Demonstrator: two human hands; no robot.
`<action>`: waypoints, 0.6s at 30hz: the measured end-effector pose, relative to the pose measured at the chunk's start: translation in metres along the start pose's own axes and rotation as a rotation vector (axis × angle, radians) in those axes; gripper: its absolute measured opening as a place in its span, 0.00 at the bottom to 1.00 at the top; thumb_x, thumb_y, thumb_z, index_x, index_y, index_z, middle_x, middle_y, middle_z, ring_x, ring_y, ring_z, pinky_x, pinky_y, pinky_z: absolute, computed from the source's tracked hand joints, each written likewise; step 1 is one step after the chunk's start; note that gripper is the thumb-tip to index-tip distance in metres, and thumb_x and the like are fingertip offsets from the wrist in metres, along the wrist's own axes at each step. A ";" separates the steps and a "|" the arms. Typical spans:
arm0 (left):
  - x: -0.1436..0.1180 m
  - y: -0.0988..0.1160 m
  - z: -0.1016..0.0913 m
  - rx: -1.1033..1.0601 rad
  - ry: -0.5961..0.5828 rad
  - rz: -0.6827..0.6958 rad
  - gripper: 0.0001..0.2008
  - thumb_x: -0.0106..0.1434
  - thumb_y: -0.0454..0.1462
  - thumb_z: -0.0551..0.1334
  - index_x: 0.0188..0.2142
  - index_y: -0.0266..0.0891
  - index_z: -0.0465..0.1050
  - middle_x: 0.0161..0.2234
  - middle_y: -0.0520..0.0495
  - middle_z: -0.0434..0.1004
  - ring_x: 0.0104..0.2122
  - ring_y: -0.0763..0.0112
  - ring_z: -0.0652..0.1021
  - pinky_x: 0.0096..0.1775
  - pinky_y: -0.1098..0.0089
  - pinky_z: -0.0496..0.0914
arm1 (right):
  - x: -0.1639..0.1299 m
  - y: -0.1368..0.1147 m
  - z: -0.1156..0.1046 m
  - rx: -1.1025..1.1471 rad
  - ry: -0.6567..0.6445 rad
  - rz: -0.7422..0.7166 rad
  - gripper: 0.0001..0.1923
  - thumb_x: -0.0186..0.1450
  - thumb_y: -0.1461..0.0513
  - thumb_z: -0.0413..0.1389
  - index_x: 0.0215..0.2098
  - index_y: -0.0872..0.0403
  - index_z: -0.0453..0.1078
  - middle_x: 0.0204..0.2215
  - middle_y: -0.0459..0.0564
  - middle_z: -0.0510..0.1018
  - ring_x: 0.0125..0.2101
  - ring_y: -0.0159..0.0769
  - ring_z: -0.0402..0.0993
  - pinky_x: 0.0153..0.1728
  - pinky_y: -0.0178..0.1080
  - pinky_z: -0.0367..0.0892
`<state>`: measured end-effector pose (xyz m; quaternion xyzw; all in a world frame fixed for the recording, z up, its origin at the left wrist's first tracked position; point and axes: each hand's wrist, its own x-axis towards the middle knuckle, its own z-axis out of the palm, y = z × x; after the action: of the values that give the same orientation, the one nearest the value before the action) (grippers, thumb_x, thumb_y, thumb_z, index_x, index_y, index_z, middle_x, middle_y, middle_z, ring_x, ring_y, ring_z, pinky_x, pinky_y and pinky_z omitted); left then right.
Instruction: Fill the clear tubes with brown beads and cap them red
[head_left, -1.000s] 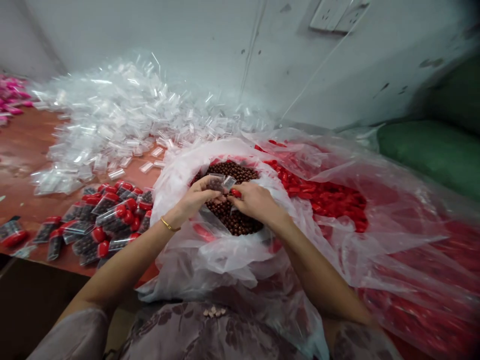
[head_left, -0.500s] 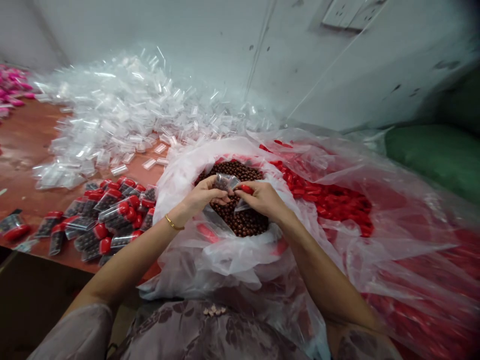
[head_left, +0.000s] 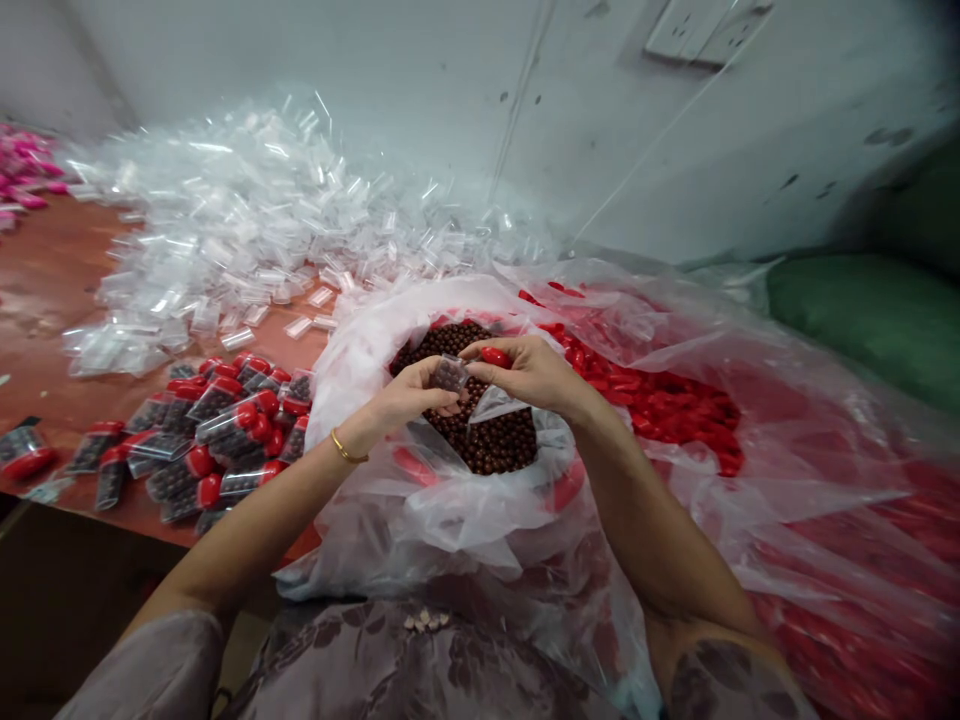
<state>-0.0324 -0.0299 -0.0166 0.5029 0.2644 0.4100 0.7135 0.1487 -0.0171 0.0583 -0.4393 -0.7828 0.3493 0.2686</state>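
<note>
And there was the left hand (head_left: 409, 395), its forearm (head_left: 262, 515) slanting in from the lower left, fingertips and thumb pinching a small clear plastic container with dark contents (head_left: 450, 374) right above the glossy, round brown beads (head_left: 499, 442) in the translucent white plastic bag (head_left: 442, 525)! Facing it, palm turned inward, the right hand (head_left: 544, 375) gripped a rounded red plastic cap (head_left: 495, 357) between thumb and bent fingers, just beside the container, while red-capped clear containers of dark beads (head_left: 225, 428) lay heaped on the reddish-brown tabletop (head_left: 45, 290) at left.
</note>
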 end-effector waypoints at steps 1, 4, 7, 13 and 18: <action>0.000 -0.001 0.000 0.008 -0.001 0.006 0.19 0.47 0.35 0.70 0.38 0.35 0.67 0.31 0.51 0.76 0.26 0.77 0.75 0.30 0.75 0.70 | -0.001 0.001 -0.001 0.000 -0.009 0.025 0.17 0.55 0.53 0.60 0.36 0.58 0.78 0.19 0.42 0.70 0.22 0.28 0.63 0.23 0.32 0.57; 0.001 -0.003 0.002 0.038 0.015 0.028 0.18 0.47 0.34 0.69 0.37 0.35 0.67 0.30 0.52 0.75 0.27 0.78 0.74 0.30 0.75 0.69 | -0.004 0.006 -0.001 0.072 0.053 0.110 0.21 0.54 0.50 0.62 0.36 0.58 0.77 0.17 0.40 0.67 0.17 0.24 0.57 0.19 0.32 0.53; 0.000 -0.004 0.003 0.088 0.045 0.040 0.16 0.48 0.34 0.68 0.36 0.35 0.68 0.28 0.53 0.72 0.26 0.79 0.72 0.29 0.75 0.66 | -0.006 0.011 0.004 0.289 0.163 0.238 0.24 0.55 0.43 0.58 0.31 0.57 0.72 0.14 0.39 0.65 0.11 0.24 0.54 0.14 0.32 0.47; 0.000 -0.007 0.005 0.108 0.047 0.021 0.16 0.47 0.33 0.68 0.35 0.34 0.68 0.28 0.55 0.71 0.26 0.80 0.71 0.30 0.75 0.66 | -0.007 0.018 0.019 0.813 0.198 0.499 0.15 0.59 0.50 0.53 0.28 0.53 0.66 0.13 0.37 0.61 0.10 0.25 0.55 0.11 0.30 0.50; -0.001 -0.005 0.003 0.109 -0.063 -0.036 0.19 0.48 0.38 0.71 0.38 0.35 0.68 0.30 0.52 0.73 0.25 0.78 0.73 0.30 0.73 0.69 | -0.002 0.021 0.029 0.951 0.400 0.306 0.11 0.57 0.55 0.57 0.34 0.51 0.65 0.26 0.43 0.77 0.28 0.32 0.76 0.29 0.35 0.71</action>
<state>-0.0294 -0.0332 -0.0208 0.5488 0.2726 0.3659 0.7005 0.1388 -0.0201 0.0238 -0.4363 -0.3990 0.6099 0.5276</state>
